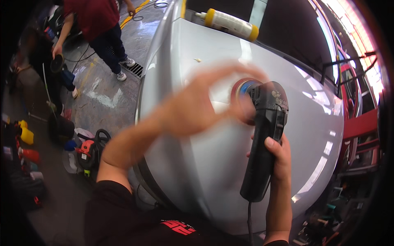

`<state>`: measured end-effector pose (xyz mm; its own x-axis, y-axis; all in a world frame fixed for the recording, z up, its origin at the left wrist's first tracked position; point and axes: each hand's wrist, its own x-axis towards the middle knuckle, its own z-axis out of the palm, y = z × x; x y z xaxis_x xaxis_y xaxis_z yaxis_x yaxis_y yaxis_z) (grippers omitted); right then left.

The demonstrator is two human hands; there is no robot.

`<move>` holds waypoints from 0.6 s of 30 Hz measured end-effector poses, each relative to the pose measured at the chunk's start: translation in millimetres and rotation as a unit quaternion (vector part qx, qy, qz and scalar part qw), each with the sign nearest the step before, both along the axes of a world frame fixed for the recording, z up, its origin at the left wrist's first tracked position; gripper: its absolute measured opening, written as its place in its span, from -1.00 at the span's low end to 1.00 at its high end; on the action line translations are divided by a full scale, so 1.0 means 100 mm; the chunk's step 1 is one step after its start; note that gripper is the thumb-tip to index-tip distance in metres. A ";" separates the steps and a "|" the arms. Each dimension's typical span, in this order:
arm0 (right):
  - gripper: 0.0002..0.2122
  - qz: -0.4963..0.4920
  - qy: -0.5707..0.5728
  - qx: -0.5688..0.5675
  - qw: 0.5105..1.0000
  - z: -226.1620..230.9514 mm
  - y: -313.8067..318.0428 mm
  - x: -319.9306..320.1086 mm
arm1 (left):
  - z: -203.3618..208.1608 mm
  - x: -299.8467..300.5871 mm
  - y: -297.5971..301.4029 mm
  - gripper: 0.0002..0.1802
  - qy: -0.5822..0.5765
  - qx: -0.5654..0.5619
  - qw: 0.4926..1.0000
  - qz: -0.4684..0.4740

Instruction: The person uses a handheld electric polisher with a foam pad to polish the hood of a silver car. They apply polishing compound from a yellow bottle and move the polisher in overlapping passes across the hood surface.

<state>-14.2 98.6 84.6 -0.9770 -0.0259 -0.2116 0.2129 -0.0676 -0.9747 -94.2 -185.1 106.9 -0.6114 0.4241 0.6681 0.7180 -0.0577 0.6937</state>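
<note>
I see a grey concrete floor (102,98) with yellow lines (133,14), a drain grate (134,69), and red metal framing (361,127) under bright light.

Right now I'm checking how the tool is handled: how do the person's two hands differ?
The right hand is sharp and closed around the black handle of the polisher; the left hand is motion-blurred. The right hand sits low on the handle, while the left hand is up by the polisher's head, fingers curved toward the round red and blue pad. Both are bare and over the silver car panel.
</note>
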 end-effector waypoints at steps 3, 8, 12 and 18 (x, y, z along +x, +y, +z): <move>-0.42 0.013 0.000 -0.013 1.000 0.12 -0.25 -0.20 | -0.07 0.95 0.71 -0.61 0.046 0.187 0.953 -0.232; -0.53 0.034 0.029 -0.019 0.999 0.05 -0.20 -0.35 | 0.60 1.61 0.83 -0.69 0.179 -0.189 0.832 -0.489; -0.59 0.000 0.019 -0.027 0.999 0.02 -0.06 -0.08 | 0.79 2.20 1.10 -0.66 0.074 -0.105 0.795 -0.592; -0.51 -0.066 -0.017 -0.096 0.993 -0.07 0.30 0.99 | 1.06 2.90 1.35 -0.65 0.089 -0.013 0.764 -0.638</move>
<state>84.4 129.0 77.4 -0.9669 0.0583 -0.2486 0.2229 -0.2818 -0.9332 195.9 -50.0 212.8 0.4117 0.6144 0.6731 0.1713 -0.7776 0.6050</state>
